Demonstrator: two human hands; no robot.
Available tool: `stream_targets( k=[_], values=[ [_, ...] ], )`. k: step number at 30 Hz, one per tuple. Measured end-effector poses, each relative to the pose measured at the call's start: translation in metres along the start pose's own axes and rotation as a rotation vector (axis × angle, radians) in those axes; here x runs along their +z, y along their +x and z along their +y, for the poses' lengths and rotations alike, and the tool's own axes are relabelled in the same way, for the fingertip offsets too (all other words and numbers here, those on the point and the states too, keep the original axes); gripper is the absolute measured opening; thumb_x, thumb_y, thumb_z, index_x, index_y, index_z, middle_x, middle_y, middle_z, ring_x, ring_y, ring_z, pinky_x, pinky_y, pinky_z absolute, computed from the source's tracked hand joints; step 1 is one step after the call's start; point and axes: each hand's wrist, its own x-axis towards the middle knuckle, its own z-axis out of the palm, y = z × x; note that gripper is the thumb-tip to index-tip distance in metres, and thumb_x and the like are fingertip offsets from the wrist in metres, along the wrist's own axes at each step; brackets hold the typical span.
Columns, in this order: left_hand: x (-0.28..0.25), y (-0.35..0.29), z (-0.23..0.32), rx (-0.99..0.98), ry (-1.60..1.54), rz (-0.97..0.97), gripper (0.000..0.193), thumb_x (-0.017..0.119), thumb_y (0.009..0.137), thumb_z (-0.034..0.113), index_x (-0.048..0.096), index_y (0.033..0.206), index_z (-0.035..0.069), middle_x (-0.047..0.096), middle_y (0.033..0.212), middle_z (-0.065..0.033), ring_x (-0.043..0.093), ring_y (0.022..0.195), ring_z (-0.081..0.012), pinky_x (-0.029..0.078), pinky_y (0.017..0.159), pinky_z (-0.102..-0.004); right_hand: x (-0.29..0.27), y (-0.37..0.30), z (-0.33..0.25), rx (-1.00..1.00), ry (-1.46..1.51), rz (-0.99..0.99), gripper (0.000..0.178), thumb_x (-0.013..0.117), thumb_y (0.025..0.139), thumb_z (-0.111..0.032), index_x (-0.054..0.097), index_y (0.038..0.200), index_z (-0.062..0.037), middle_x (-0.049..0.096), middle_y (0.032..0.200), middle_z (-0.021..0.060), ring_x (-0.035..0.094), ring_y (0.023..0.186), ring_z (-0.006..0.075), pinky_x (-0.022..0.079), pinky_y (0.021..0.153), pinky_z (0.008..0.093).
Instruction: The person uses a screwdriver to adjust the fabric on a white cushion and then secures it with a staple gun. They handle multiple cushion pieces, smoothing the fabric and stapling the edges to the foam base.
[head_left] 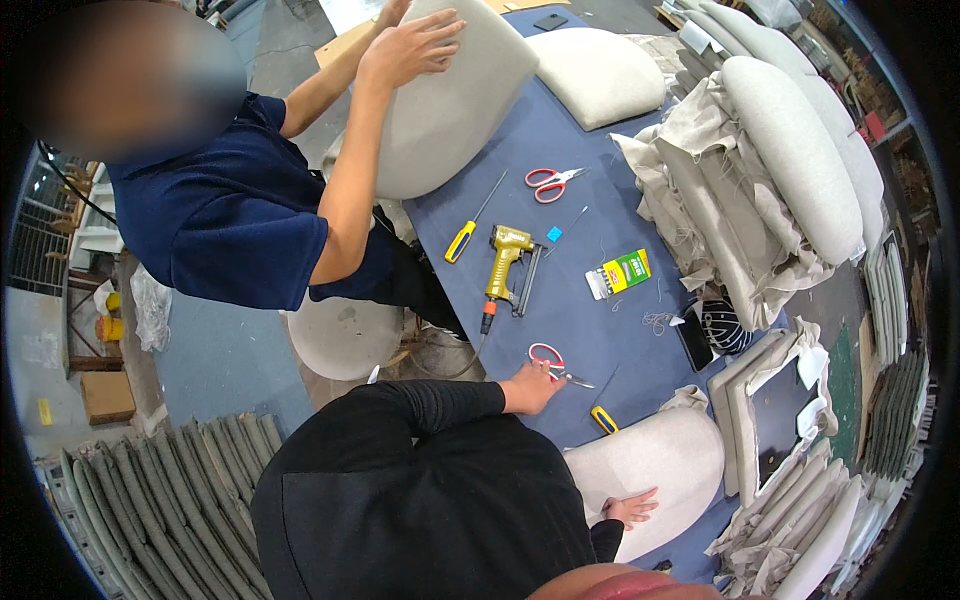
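My left hand (530, 388) is closed at the red-handled scissors (546, 354), which lie on the blue table with their blades pointing right. My right hand (632, 508) rests flat, fingers spread, on a light beige upholstered cushion panel (660, 458) at the table's near edge. A yellow-handled screwdriver (604, 420) lies between the scissors and that panel. Farther off, a gold staple gun (510, 258) with a hose lies on its side.
Across the table, a co-worker (220, 215) in navy holds up a large grey cushion (465, 105). Another pair of scissors (553, 184), a second screwdriver (462, 240), a green-yellow box (620, 273) and a phone (694, 338) lie about. Covered panels (790, 160) are piled at right.
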Motion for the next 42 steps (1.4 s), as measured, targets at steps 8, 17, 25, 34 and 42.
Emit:
stream_targets(
  k=[8, 17, 25, 34, 42],
  values=[
    [-0.016, -0.005, -0.005, 0.007, -0.077, 0.024, 0.077, 0.068, 0.093, 0.028, 0.041, 0.164, 0.014, 0.048, 0.151, -0.0397, 0.054, 0.138, -0.0518, 0.042, 0.112, -0.0638, 0.005, 0.005, -0.001, -0.001, -0.007, 0.016, 0.147, 0.074, 0.059, 0.001, -0.011, 0.17, -0.0443, -0.014, 0.181, 0.0128, -0.005, 0.163, 0.0528, 0.007, 0.123, 0.0762],
    [-0.016, -0.003, 0.007, -0.027, -0.026, -0.154, 0.086, 0.077, 0.093, 0.042, 0.038, 0.166, 0.018, 0.024, 0.166, -0.0419, 0.037, 0.147, -0.0614, 0.032, 0.121, -0.0662, 0.004, 0.002, -0.003, 0.011, -0.038, 0.024, 0.146, 0.072, 0.06, 0.001, -0.011, 0.17, -0.0454, -0.012, 0.181, 0.0112, -0.005, 0.163, 0.0526, 0.007, 0.123, 0.0764],
    [-0.044, -0.004, -0.002, 0.176, 0.015, -0.136, 0.056, 0.076, 0.09, 0.043, 0.067, 0.138, 0.014, 0.061, 0.138, -0.029, 0.062, 0.125, -0.0436, 0.053, 0.102, -0.0523, 0.002, -0.002, -0.001, 0.005, -0.029, 0.038, 0.145, 0.071, 0.059, 0.002, -0.01, 0.17, -0.0454, -0.015, 0.181, 0.009, -0.005, 0.163, 0.0517, 0.009, 0.123, 0.0762],
    [-0.521, -0.089, -0.114, 0.866, -1.831, 1.754, 0.07, 0.061, 0.103, 0.015, 0.021, 0.161, 0.011, 0.066, 0.112, -0.0106, 0.069, 0.08, -0.0217, 0.053, 0.066, -0.0333, -0.007, -0.002, -0.012, 0.009, -0.074, 0.007, 0.144, 0.073, 0.062, -0.001, -0.011, 0.17, -0.0452, -0.015, 0.181, 0.0104, -0.003, 0.163, 0.0512, 0.014, 0.122, 0.0769],
    [-0.475, -0.089, -0.053, 0.718, -1.459, 1.507, 0.03, 0.058, 0.107, 0.021, 0.073, 0.087, 0.004, 0.076, 0.081, -0.0095, 0.065, 0.066, -0.0139, 0.049, 0.059, -0.0304, 0.004, -0.004, -0.003, 0.06, -0.12, 0.054, 0.144, 0.076, 0.066, 0.001, -0.012, 0.169, -0.0469, -0.013, 0.181, 0.0088, -0.001, 0.164, 0.0482, 0.016, 0.124, 0.0743]
  ],
)
